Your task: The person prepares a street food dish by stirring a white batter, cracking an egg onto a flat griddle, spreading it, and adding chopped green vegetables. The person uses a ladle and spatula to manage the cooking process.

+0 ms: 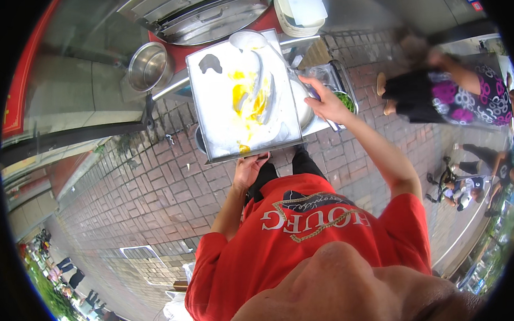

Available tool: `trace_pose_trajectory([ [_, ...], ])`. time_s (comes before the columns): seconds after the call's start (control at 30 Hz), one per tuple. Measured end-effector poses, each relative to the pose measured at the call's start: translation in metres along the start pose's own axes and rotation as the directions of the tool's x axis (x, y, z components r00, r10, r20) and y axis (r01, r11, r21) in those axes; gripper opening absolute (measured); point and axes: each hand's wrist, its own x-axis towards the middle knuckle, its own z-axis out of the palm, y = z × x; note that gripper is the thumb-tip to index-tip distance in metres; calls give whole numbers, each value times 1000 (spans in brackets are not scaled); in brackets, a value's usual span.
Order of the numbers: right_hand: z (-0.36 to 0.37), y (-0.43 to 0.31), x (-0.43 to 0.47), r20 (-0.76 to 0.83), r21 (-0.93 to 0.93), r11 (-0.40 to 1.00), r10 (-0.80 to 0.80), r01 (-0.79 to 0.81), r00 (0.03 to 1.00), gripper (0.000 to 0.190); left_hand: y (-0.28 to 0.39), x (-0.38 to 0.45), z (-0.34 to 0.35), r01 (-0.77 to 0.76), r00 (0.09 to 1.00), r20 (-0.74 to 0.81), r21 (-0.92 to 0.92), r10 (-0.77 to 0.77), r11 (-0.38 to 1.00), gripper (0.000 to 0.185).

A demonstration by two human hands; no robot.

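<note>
A rectangular metal tray (pixel 301 116) is held out before me, tilted, with a white liquid spread over its bottom. Streaks of yellow egg (pixel 254 97) run through its middle, and a dark patch (pixel 210 63) shows at the far left. My left hand (pixel 248 171) grips the tray's near edge from below. In my right hand (pixel 330 102) is the handle of a long ladle, whose round bowl (pixel 247 40) lies over the tray's far side. Just under my right hand, partly hidden by the tray, is a white round container (pixel 301 103).
Beyond the tray stands a stainless-steel steamer cabinet (pixel 211 20). A metal pot (pixel 151 66) is at left, stacked white plates (pixel 300 14) at upper right. Chopped greens (pixel 345 102) sit beside my right wrist. A person (pixel 454 85) is on the brick pavement (pixel 176 171) at right.
</note>
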Motion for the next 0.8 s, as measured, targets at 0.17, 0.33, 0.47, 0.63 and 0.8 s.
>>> trace_pose_trajectory([
  [0.17, 7, 8, -44, 229, -71, 997, 21, -5, 973, 56, -1, -11, 2, 12, 1000, 3, -58, -12, 998, 20],
  [0.33, -5, 44, -69, 352, -253, 902, -252, 351, 901, 55, -6, -11, -3, -19, 999, 50, -52, 22, 998, 20],
  [0.47, 0, 7, -5, 212, -54, 998, -17, 29, 977, 55, -9, -13, -16, -6, 1000, 0, 2, 6, 1000, 21],
  [0.63, 43, -15, 42, 135, -23, 985, -164, 168, 977, 54, -3, -14, -10, 18, 1000, 16, 20, -19, 1000, 24],
  [0.8, 70, -18, 23, 126, 74, 994, -87, 78, 988, 54, -11, -7, -7, 22, 999, 28, -9, -22, 1000, 25],
])
